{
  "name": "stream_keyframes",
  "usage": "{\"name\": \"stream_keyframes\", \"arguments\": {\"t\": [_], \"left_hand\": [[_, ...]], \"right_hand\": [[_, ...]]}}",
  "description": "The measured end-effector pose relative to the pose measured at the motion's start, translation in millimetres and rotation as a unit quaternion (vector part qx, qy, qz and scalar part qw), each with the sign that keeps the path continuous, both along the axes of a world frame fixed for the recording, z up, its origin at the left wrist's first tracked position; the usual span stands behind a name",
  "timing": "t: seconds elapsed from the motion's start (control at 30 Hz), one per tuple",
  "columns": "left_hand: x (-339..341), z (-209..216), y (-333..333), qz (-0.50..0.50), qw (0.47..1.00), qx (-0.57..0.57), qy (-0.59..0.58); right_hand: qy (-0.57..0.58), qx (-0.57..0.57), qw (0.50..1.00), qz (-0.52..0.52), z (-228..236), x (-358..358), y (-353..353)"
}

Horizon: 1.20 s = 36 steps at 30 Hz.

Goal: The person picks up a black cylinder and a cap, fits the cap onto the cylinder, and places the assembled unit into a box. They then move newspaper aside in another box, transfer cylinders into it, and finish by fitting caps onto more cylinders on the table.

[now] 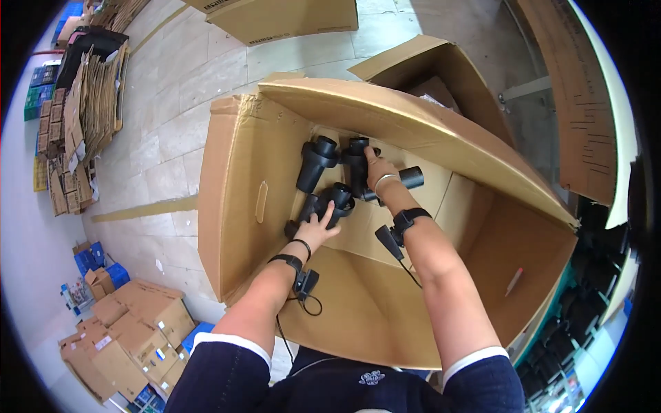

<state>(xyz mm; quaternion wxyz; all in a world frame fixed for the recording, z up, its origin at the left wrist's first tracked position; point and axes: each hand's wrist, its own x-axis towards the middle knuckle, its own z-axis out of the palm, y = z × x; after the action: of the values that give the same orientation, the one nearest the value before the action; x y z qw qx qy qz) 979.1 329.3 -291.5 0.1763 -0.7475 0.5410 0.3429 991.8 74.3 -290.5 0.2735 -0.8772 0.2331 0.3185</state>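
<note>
Both hands reach down into a large open cardboard box (234, 206), where several black plastic pipe-shaped parts lie on its floor toward the far left corner. The left hand (318, 228) lies with fingers spread and curled over the nearest black part (329, 202), a flared tube lying on its side; the palm presses on it and the fingers wrap partly round, though how firmly it is clasped cannot be told. The right hand (377, 173) is closed round a second black part (358, 168) that stands more upright just beyond, with a short black tube end (412, 177) showing just to the right of the wrist. A third black part (315, 162) lies tilted to the left of that one, touched by neither hand. Each wrist wears a black strap (409, 218) carrying a small device with a cable. Flattened cardboard (82, 110) is stacked on the tiled floor, well to the left.
</note>
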Motion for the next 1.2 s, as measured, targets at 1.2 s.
{"name": "stream_keyframes", "arguments": {"t": [1.2], "left_hand": [[-8, 449, -186, -0.064, 0.928, -0.345, 0.124]], "right_hand": [[-0.176, -0.500, 0.845, -0.066, 623, -254, -383]]}}
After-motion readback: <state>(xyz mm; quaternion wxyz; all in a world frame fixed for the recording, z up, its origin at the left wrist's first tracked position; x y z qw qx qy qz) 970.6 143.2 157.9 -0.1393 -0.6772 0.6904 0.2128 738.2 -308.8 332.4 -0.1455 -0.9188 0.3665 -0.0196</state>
